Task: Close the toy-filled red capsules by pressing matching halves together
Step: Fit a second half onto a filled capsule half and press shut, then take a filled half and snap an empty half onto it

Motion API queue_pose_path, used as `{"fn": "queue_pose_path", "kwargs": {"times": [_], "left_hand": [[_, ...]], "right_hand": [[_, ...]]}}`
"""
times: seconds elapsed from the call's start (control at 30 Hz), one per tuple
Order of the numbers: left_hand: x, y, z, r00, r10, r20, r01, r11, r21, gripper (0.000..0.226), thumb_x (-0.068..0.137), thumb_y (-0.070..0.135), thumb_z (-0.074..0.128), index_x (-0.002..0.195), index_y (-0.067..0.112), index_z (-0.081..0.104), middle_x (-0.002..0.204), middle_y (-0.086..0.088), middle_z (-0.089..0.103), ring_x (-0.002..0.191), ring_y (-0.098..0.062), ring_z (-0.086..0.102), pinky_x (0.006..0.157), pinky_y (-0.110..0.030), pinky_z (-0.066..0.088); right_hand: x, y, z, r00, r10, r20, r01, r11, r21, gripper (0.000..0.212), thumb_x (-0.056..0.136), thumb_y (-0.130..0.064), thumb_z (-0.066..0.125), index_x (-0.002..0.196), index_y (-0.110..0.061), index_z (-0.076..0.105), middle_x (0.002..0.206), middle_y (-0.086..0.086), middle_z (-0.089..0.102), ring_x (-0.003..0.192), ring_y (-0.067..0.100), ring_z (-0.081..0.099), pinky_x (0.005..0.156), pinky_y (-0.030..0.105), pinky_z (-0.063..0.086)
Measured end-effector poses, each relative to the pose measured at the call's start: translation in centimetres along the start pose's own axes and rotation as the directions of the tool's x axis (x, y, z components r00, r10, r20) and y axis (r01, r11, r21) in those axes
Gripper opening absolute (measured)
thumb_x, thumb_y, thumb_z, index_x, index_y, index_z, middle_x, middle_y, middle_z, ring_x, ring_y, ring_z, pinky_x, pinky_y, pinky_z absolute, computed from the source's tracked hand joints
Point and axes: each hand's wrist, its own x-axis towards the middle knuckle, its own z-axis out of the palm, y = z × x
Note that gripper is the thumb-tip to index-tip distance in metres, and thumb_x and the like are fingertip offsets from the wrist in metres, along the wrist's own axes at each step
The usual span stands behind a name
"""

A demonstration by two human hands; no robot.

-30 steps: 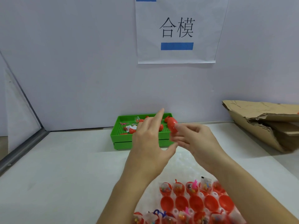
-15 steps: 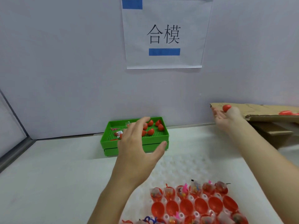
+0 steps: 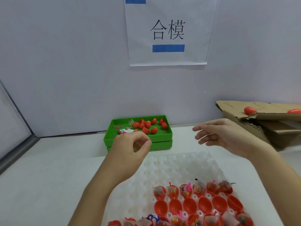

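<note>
A clear blister tray lies in front of me. Its near rows hold toy-filled red halves and a row of empty red halves. A green tray at the back holds several loose red halves and toy packets. My left hand hovers over the green tray's front edge, fingers loosely curled, holding nothing. My right hand floats open and empty to the right of the green tray. A closed red capsule lies on the cardboard, another farther right.
A flattened cardboard box sits at the right against the wall. A paper sign hangs on the wall behind. The white table runs to a metal edge at the left.
My right hand carried the closed capsule to the cardboard, let it go and drew back left, empty. My left hand dropped towards the green tray and its fingers curled.
</note>
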Motion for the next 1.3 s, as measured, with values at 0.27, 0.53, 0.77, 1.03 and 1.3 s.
{"fn": "queue_pose_path", "kwargs": {"times": [0.27, 0.53, 0.77, 1.03, 1.3], "left_hand": [[-0.4, -0.2, 0.6, 0.955, -0.080, 0.285, 0.057, 0.995, 0.088, 0.013, 0.095, 0.026, 0.060, 0.088, 0.030, 0.070, 0.081, 0.012, 0.069, 0.076, -0.003, 0.064, 0.075, -0.028, 0.056], [-0.4, -0.2, 0.8, 0.941, -0.082, 0.327, 0.043, 0.991, 0.126, 0.013, 0.096, 0.029, 0.058, 0.090, 0.030, 0.070, 0.080, 0.012, 0.069, 0.077, -0.005, 0.065, 0.075, -0.032, 0.057], [-0.5, -0.4, 0.7, 0.910, -0.124, 0.396, 0.065, 0.985, 0.160, 0.020, 0.094, 0.022, 0.054, 0.086, 0.036, 0.066, 0.084, 0.011, 0.068, 0.083, -0.008, 0.064, 0.079, -0.039, 0.056], [-1.0, -1.0, 0.5, 0.718, -0.246, 0.651, 0.106, 0.963, 0.247, 0.027, 0.087, 0.014, 0.067, 0.108, 0.031, 0.064, 0.102, 0.012, 0.065, 0.095, -0.011, 0.067, 0.083, -0.039, 0.059], [-0.8, -1.2, 0.6, 0.754, -0.261, 0.603, 0.098, 0.952, 0.290, 0.027, 0.093, 0.011, 0.057, 0.113, 0.027, 0.065, 0.104, 0.013, 0.063, 0.098, -0.009, 0.064, 0.086, -0.032, 0.057]], "right_hand": [[-2.8, -2.4, 2.3, 0.978, -0.129, 0.165, 0.188, 0.887, -0.421, 0.019, 0.099, -0.022, 0.059, 0.094, -0.025, 0.078, 0.083, -0.002, 0.077, 0.078, 0.014, 0.074, 0.068, 0.023, 0.054], [-3.4, -2.1, 7.0, 0.922, -0.100, 0.375, 0.327, 0.718, -0.614, 0.016, 0.096, -0.026, 0.060, 0.089, -0.033, 0.073, 0.077, -0.017, 0.074, 0.072, -0.001, 0.070, 0.071, 0.023, 0.056], [-4.1, -1.6, 9.3, 0.887, -0.090, 0.454, 0.401, 0.640, -0.655, 0.014, 0.090, -0.025, 0.065, 0.085, -0.031, 0.076, 0.075, -0.019, 0.073, 0.070, -0.002, 0.068, 0.071, 0.018, 0.056], [-4.4, -0.5, 10.7, 0.912, -0.026, 0.409, 0.368, 0.493, -0.789, 0.009, 0.089, -0.025, 0.065, 0.090, -0.031, 0.072, 0.078, -0.013, 0.066, 0.072, 0.005, 0.065, 0.066, 0.021, 0.055], [-4.2, 0.4, 11.6, 0.903, 0.069, 0.423, 0.359, 0.419, -0.834, 0.045, 0.084, -0.056, 0.066, 0.122, -0.033, 0.059, 0.099, -0.019, 0.052, 0.092, 0.004, 0.057, 0.084, 0.028, 0.053]]}}
